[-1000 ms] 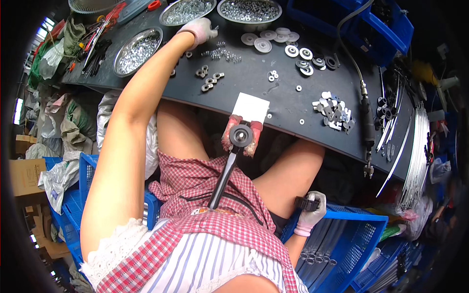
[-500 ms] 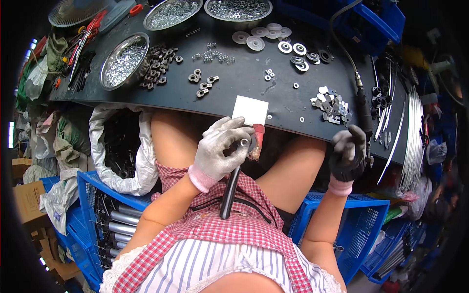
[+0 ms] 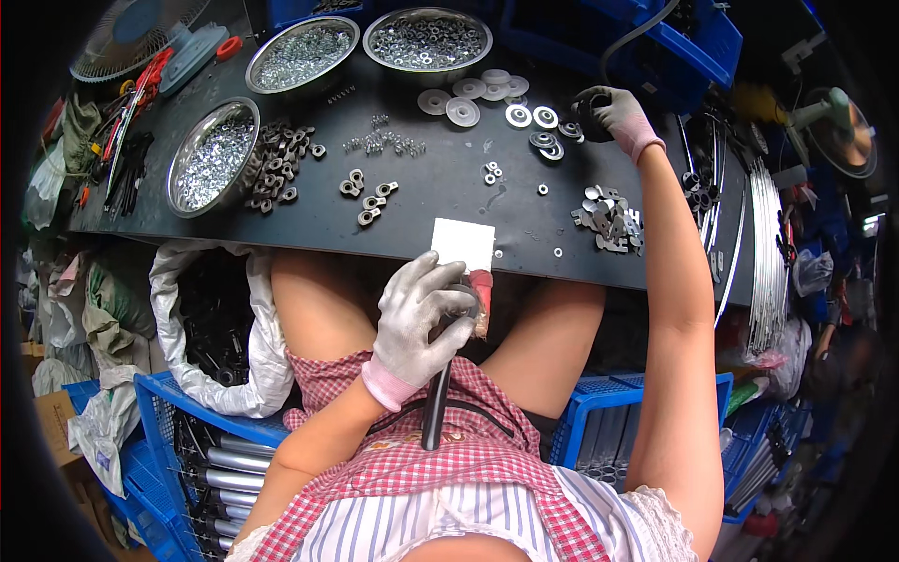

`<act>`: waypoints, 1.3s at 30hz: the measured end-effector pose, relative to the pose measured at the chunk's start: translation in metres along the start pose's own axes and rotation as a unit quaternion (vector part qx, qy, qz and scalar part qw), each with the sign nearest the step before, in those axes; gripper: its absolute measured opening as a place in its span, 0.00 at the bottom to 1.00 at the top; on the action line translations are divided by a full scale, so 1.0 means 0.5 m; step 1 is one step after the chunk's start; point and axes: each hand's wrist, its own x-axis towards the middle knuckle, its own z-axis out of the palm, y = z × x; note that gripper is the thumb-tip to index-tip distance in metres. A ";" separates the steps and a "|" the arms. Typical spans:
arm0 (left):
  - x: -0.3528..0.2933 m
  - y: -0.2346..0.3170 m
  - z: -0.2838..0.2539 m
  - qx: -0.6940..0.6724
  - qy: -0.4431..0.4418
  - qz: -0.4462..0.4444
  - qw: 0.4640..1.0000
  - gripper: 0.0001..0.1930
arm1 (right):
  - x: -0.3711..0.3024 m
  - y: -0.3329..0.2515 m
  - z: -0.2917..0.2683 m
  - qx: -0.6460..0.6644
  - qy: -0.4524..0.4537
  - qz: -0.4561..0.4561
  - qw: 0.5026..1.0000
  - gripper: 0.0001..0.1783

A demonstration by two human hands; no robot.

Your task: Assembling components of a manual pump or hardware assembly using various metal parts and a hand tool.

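My left hand [image 3: 420, 314], in a light grey glove with a pink cuff, is closed around the upper end of a black tube [image 3: 435, 412]. The tube slants down toward my lap, and its top is hidden by the fingers. Just beyond stand a white square plate [image 3: 464, 244] and a red-wrapped piece [image 3: 481, 283] at the table edge. Far out on the right, my right hand [image 3: 613, 117] reaches over the black rings beside several grey and white discs [image 3: 545, 116]. Its dark fingertips blend with what lies under them, so its grip is unclear.
Metal bowls of small parts [image 3: 304, 54] stand at the back and left. Dark metal fittings [image 3: 273, 169], springs [image 3: 384, 145], flat metal pieces [image 3: 609, 220] and long rods [image 3: 768, 262] lie on the black table [image 3: 440, 183]. Blue crates [image 3: 646, 384] flank my legs.
My right hand has moved from beside the table's front edge, forward and left, to the discs and rings. My left hand stays with the black tube, turned so its end no longer shows. The view has shifted slightly.
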 end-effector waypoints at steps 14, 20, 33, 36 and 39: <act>-0.003 -0.025 0.043 -0.008 0.042 -0.082 0.996 0.10 | -0.164 -0.169 0.076 0.104 -0.020 -0.141 0.984 0.15; -0.013 -0.046 0.022 -0.103 0.090 -0.026 0.990 0.48 | -0.469 -0.210 0.221 -0.059 -0.235 -0.227 0.943 0.19; -0.003 -0.084 0.019 0.032 -0.018 0.037 0.999 0.33 | -0.513 -0.135 0.221 -0.076 0.012 -0.240 0.968 0.09; -0.005 -0.074 0.010 0.047 -0.022 0.017 0.999 0.28 | -0.545 -0.127 0.222 0.175 -0.033 -0.017 0.984 0.16; 0.000 -0.066 -0.003 0.089 -0.041 0.013 0.995 0.27 | -0.540 -0.120 0.229 0.265 -0.055 0.019 0.963 0.21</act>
